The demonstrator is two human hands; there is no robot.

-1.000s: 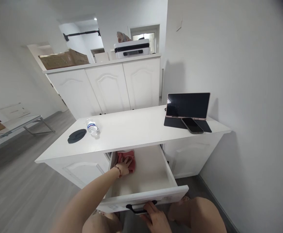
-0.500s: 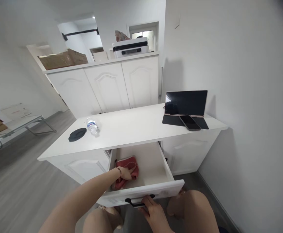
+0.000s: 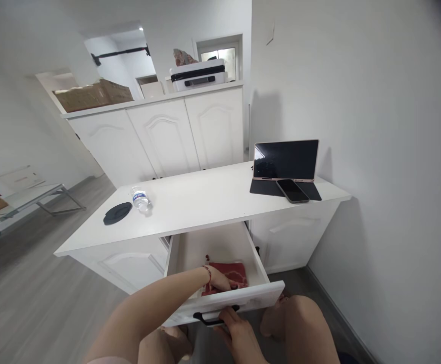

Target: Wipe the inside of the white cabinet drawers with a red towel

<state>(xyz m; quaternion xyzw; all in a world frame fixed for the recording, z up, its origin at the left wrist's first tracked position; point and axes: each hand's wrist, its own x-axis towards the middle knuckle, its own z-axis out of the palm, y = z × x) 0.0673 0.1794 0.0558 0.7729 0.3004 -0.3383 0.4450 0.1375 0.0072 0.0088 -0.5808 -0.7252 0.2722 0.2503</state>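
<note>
Both of my hands were at the open drawer (image 3: 220, 247). Nearest to me, my right hand (image 3: 239, 336) had its fingers curled around the black handle (image 3: 214, 319) on the drawer front, closed on it from below. My left hand (image 3: 220, 279) reached over the front wall into the drawer and lay palm down on the red cloth (image 3: 230, 275), fingers loosely spread and pressing it flat rather than clenched; a red bracelet sat at that wrist. The cloth lay on the drawer floor right behind the front wall, toward the middle. A second before, it had been bunched at the back left corner under the desk edge, and half a second before along the left side, so my hand had dragged it forward and rightward. My right hand had kept its hold on the handle. Farther off, on the white desktop (image 3: 205, 202), stood a tablet (image 3: 285, 160) with a phone (image 3: 292, 190) before it, and a water bottle (image 3: 140, 197) beside a dark round lid (image 3: 116, 213).
</note>
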